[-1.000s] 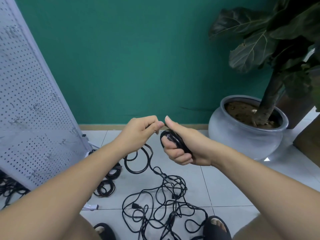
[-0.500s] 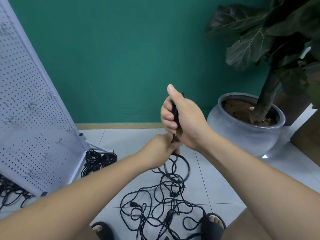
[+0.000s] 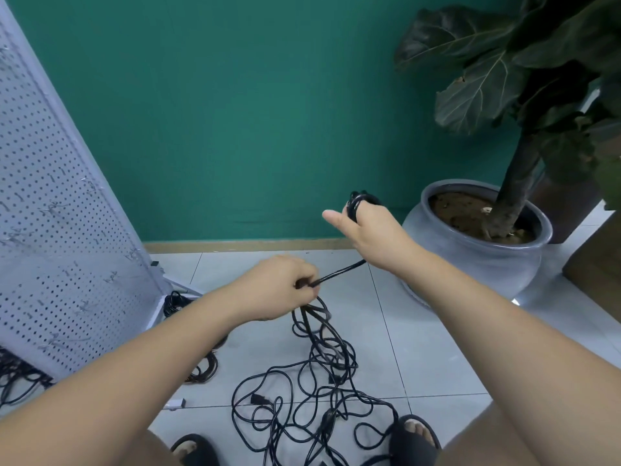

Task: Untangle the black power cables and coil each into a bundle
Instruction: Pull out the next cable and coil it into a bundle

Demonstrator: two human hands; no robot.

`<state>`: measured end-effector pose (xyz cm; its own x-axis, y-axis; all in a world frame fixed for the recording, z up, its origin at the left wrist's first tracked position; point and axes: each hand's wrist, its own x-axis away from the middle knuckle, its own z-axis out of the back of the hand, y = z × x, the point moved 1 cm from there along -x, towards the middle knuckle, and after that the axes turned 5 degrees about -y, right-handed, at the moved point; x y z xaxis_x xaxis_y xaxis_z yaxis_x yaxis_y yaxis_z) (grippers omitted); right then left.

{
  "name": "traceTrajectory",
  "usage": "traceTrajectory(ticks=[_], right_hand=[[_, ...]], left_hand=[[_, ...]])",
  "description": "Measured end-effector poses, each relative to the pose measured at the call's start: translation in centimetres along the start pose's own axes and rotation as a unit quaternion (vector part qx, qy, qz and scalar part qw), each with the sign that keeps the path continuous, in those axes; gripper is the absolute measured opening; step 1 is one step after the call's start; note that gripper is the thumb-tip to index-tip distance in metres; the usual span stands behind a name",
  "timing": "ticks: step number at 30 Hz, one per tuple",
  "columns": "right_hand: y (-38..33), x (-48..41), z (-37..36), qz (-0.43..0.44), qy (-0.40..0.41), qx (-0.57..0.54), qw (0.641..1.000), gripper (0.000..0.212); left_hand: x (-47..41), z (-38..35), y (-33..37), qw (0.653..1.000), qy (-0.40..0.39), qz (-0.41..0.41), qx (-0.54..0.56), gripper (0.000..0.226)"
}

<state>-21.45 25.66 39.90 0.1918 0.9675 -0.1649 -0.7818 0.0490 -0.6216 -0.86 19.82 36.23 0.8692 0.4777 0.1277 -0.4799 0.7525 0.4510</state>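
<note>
Holding a coil of black cable, the right hand has its grip closed around it, and the left hand pinches the taut strand below. The tangled cables lie on the floor between a pegboard, with coiled bundles at its foot, and a grey plant pot.

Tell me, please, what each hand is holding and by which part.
The right hand grips a small wound bundle of thin black power cable; the left hand pinches that cable's taut stretch between them.
</note>
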Motion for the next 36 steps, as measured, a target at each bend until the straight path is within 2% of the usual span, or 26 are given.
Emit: traceTrajectory(ticks=[4, 7, 9, 11, 13, 16, 19, 21, 23, 25, 29, 33, 36], right_hand=[[0.7, 0.3, -1.1, -0.046, -0.073, 0.088, 0.992, 0.062], [-0.2, 1.2, -2.3, -0.066, -0.132, 0.09, 0.985, 0.076], [-0.8, 1.8, -2.9, -0.099, -0.199, 0.02, 0.975, 0.08], [-1.3, 2.6, -3.3, -0.134, -0.268, -0.103, 0.948, 0.08], [-1.8, 3.3, -3.4, -0.129, -0.316, -0.176, 0.923, 0.079], [-2.7, 4.2, -3.0, -0.102, -0.356, -0.228, 0.901, 0.062], [-2.9, 4.9, -2.3, -0.109, -0.361, -0.294, 0.878, 0.053], [-2.8, 5.2, -1.5, -0.121, -0.344, -0.341, 0.867, 0.047], [-2.8, 5.4, -0.5, -0.125, -0.323, -0.363, 0.865, 0.044], [-2.7, 5.5, 0.5, -0.121, -0.303, -0.37, 0.87, 0.044], [-1.9, 5.2, 1.2, -0.136, -0.276, -0.351, 0.884, 0.043], [-0.8, 5.0, 0.3, -0.188, -0.3, -0.292, 0.888, 0.043], [-0.5, 4.8, -0.4, -0.206, -0.314, -0.264, 0.889, 0.044]], left_hand=[[0.3, 1.7, -0.9, 0.993, 0.064, -0.016, -0.093, 0.016], [0.4, 2.7, -1.0, 0.98, 0.142, -0.036, -0.133, 0.009], [0.6, 3.1, -1.2, 0.972, 0.193, -0.062, -0.122, 0.008], [0.8, 3.6, -1.4, 0.963, 0.222, -0.083, -0.126, 0.011], [0.9, 3.9, -1.5, 0.956, 0.236, -0.1, -0.14, 0.01], [1.0, 4.1, -2.0, 0.959, 0.231, -0.111, -0.122, 0.004], [1.0, 4.3, -2.5, 0.968, 0.226, -0.106, -0.031, 0.011], [1.1, 4.1, -2.1, 0.968, 0.213, -0.096, 0.091, 0.021], [1.5, 4.1, -1.8, 0.952, 0.201, -0.063, 0.224, 0.024], [1.7, 4.2, -1.8, 0.936, 0.194, -0.054, 0.29, 0.026], [1.5, 4.6, -2.8, 0.933, 0.178, -0.03, 0.311, 0.031], [1.1, 5.1, -4.1, 0.941, 0.23, 0.001, 0.248, 0.024], [0.9, 5.7, -4.8, 0.933, 0.249, 0.015, 0.26, 0.016]])
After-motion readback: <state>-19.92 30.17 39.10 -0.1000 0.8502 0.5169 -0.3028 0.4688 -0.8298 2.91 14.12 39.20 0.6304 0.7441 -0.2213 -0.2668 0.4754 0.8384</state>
